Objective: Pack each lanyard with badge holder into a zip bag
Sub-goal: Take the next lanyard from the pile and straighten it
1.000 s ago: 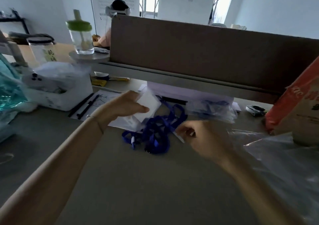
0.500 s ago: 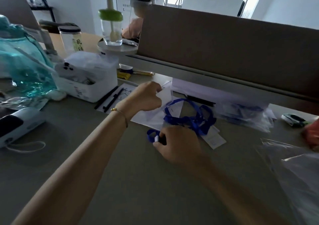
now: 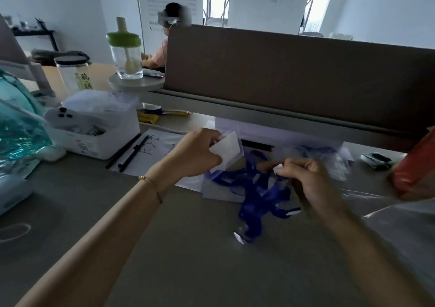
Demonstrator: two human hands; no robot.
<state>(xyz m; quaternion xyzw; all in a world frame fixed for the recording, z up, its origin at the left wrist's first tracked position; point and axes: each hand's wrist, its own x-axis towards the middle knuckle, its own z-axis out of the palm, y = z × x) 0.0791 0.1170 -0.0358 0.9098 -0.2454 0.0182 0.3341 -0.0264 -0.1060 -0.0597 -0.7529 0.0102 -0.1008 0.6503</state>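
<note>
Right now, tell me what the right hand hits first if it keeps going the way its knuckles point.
The right hand points left, toward the left hand. First in that line are the blue lanyard loops, then the clear bag the left hand holds. Depth is unclear.

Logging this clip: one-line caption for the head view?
Left hand pinches a zip bag while right hand pinches the blue lanyard over the grey desk.

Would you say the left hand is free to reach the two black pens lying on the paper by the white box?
Probably not right now: the left hand grips a white card. The black pens lie uncovered nearby, with nothing blocking them.
</note>
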